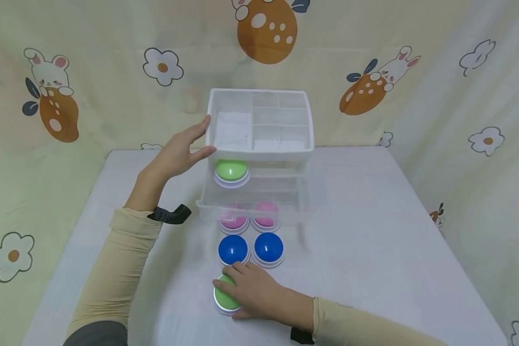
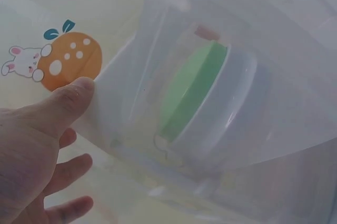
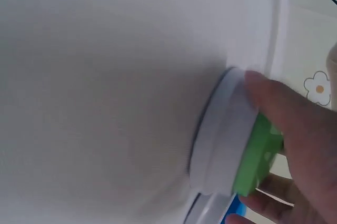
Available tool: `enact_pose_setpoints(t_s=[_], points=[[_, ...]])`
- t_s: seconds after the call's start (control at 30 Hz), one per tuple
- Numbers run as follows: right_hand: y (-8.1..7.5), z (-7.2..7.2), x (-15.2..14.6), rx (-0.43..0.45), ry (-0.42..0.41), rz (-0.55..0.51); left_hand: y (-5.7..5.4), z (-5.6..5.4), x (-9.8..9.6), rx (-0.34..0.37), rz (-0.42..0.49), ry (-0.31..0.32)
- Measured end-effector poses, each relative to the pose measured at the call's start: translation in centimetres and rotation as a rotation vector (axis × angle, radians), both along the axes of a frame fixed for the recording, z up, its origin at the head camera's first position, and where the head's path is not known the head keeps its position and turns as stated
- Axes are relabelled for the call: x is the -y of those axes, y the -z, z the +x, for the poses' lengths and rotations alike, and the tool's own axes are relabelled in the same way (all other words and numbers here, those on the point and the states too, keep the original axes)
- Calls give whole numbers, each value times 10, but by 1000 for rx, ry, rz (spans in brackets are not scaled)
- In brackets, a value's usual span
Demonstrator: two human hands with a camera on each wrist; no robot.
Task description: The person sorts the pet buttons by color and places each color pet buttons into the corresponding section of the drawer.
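Note:
My right hand (image 1: 261, 293) grips a green push button (image 1: 225, 295) with a white base, near the front of the table. In the right wrist view the thumb lies along the white base (image 3: 218, 134) and the fingers reach round the far side. My left hand (image 1: 179, 151) touches the left side of a white plastic drawer organizer (image 1: 259, 155), its thumb and fingers extended and spread. Below its top tray, a clear drawer (image 1: 285, 194) is pulled out, holding another green button (image 1: 231, 171) at its left. That button shows through the plastic in the left wrist view.
Two blue buttons (image 1: 233, 249) stand side by side just beyond my right hand. Behind them, two pink buttons (image 1: 265, 220) show partly through the drawer's front. A white cloth covers the table (image 1: 363, 230). A patterned curtain (image 1: 125, 105) hangs behind the organizer.

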State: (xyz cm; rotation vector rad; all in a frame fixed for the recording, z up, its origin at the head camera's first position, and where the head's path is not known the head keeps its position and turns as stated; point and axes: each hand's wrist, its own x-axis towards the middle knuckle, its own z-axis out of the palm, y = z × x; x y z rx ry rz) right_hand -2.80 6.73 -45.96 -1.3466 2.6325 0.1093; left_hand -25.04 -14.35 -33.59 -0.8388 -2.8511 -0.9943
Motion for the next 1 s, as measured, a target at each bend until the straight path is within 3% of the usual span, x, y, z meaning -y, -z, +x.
enact_pose_setpoints(t_s=[0.13,0.3,0.4,0.47,0.53,0.63,0.73,0.83,1.0], points=[[3,4,-1,-47,3,-13,0,1,-1,-4,0,0],[-10,0,-8,100,53,-113,0,1,-2,1,17,15],[-38,-1,-17,226,126,-278,1,1,-1,3,24,18],[-65,-2,-25,231,151,-419,1,1,-1,0,25,20],[-94,-7,-35,166,171,-549,1,0,0,-5,25,21],[-131,-22,-49,-10,260,-651,-1,-1,3,-17,30,24],[-150,-47,-59,-106,436,-620,-4,-1,4,-25,37,23],[-150,-73,-64,-111,569,-507,-4,0,4,-25,45,28],[-134,-98,-67,-29,610,-349,0,2,2,-10,77,51]])
